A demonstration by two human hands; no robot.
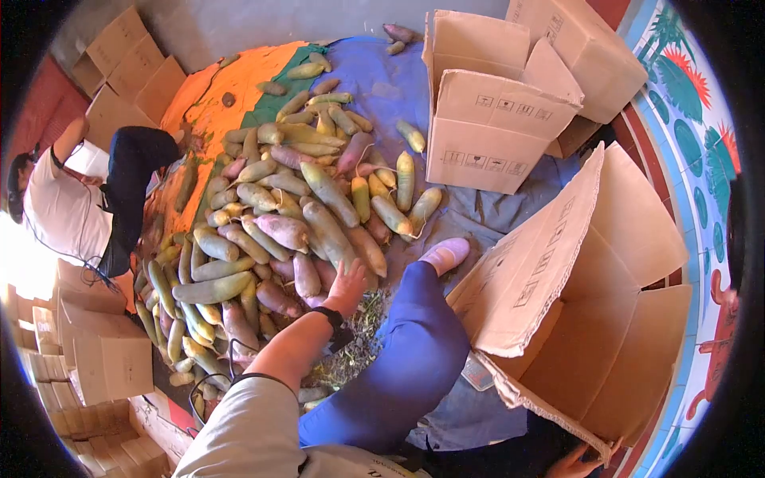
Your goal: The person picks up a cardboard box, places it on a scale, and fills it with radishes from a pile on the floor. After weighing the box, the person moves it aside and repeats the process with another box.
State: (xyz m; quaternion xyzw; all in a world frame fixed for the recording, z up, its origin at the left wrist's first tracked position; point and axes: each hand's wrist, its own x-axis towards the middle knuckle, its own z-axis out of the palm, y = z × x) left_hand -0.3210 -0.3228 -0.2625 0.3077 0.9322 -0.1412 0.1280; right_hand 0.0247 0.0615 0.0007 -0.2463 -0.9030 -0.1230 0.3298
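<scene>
Head view, looking down at a tarp-covered floor. Far left: another person [68, 199] in a white top and dark trousers, bent toward flat cardboard boxes [103, 350] stacked along that edge. Next, a big heap of radishes [279, 207], long roots in green, yellow, pale and purple-pink, spread over an orange, green and blue tarp [215, 95].

Left hand [347, 285]: reaching into the near edge of the heap, fingers spread and loose, palm down on a pinkish root [312, 279] just under it; whether it has closed on that root, cannot tell. Black band at the wrist, grey sleeve behind. Loose green scraps [358, 334] on the floor just beside the forearm.

Centre: own leg in blue trousers [406, 350], pink shoe [446, 255] touching the heap's edge.

Right of that: 1 large open carton [613, 319] tipped on its side, flaps out. Behind it, 2 more open cartons [494, 119] standing upright.

Right hand [575, 462]: bottom edge of frame, fingers curled on the lower torn flap of the large carton, gripping it.
</scene>
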